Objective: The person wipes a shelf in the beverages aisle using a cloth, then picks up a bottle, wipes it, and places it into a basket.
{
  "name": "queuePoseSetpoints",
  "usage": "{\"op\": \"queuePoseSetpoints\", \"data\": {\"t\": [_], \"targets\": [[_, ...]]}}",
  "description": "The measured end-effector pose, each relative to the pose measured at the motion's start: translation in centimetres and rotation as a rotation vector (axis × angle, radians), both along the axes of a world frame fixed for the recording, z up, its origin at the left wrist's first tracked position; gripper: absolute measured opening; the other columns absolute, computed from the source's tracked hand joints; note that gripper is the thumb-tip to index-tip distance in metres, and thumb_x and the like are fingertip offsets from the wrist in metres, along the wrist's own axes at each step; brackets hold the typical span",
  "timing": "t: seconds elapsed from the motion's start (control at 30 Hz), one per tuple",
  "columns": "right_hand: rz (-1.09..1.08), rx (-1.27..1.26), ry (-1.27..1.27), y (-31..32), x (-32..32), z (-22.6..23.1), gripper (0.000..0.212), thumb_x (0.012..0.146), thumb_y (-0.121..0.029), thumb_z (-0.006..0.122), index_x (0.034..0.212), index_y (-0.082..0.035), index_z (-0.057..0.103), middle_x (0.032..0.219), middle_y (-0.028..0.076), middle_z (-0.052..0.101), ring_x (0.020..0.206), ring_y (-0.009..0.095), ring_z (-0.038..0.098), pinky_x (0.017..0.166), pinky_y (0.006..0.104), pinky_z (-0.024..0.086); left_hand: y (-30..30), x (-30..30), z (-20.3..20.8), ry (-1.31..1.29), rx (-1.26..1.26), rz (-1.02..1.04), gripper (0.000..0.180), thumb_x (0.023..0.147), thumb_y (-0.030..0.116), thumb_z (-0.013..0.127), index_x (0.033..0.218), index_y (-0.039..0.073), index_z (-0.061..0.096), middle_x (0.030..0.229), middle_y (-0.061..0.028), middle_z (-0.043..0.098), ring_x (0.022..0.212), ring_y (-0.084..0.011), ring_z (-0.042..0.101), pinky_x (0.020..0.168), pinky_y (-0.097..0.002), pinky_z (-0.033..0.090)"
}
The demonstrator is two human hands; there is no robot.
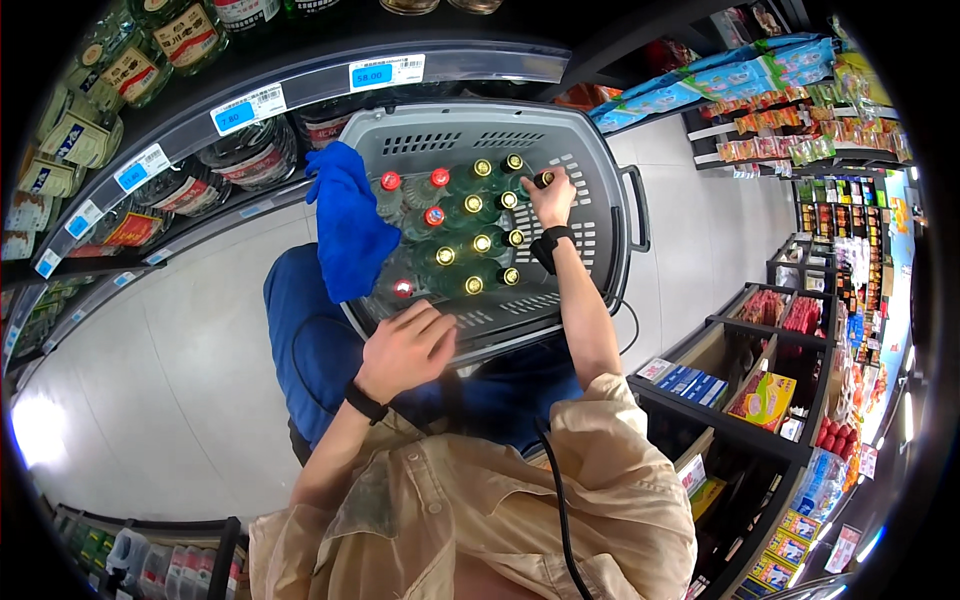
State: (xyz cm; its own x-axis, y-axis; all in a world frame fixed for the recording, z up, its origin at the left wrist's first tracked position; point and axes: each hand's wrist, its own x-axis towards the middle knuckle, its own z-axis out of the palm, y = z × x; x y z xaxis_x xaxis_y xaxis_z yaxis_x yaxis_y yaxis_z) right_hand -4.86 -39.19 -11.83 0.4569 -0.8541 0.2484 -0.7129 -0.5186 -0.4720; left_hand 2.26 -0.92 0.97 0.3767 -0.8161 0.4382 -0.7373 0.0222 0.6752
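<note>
A grey plastic basket (600, 150) sits in front of me, holding several clear and green glass bottles. Some caps are red, others gold and black. My right hand (553, 205) is inside it, fingers closed round the neck of a green bottle (543, 180) at the right end of the group. Over the basket's near left rim is my left hand (408, 350), fingers loosely bent and thumb apart, with nothing visible in it. Closest to it stands a red-capped bottle (403, 288). A blue cloth (352, 225) drapes over the basket's left edge.
A shelf with price tags (248, 107) and large bottles (250, 155) runs along the far left. Bagged snacks hang on a rack (770, 125) at the far right. Open display bins (745, 350) with boxes and packets line the right. Pale floor tiles (180, 340) lie left.
</note>
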Motion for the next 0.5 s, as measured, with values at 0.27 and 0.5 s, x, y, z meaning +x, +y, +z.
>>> {"op": "queuePoseSetpoints", "data": {"t": [0.27,0.5], "targets": [[-0.051,0.100,0.045,1.0,0.1,0.7,0.050,0.068,-0.027,0.094,0.098,0.001,0.066,0.087,0.020,0.073,0.085,0.038,0.072,0.078,0.0450,0.057,0.5,0.3,-0.1,0.021,0.019,-0.009,0.009,0.081,0.009,0.071,0.089,0.008,0.068,0.081,-0.0021,0.064,0.079,-0.0199,0.065,0.062,-0.0309,0.055],[-0.101,0.123,0.053,0.7,-0.7,0.4,0.055,0.070,-0.032,0.092,0.107,-0.003,0.063,0.097,0.021,0.073,0.096,0.042,0.069,0.085,0.0490,0.055,0.2,-0.3,-0.2,0.080,0.056,-0.014,0.012,0.080,0.002,0.072,0.090,0.006,0.069,0.084,-0.0070,0.067,0.078,-0.0266,0.067,0.065,-0.0353,0.055]]}}
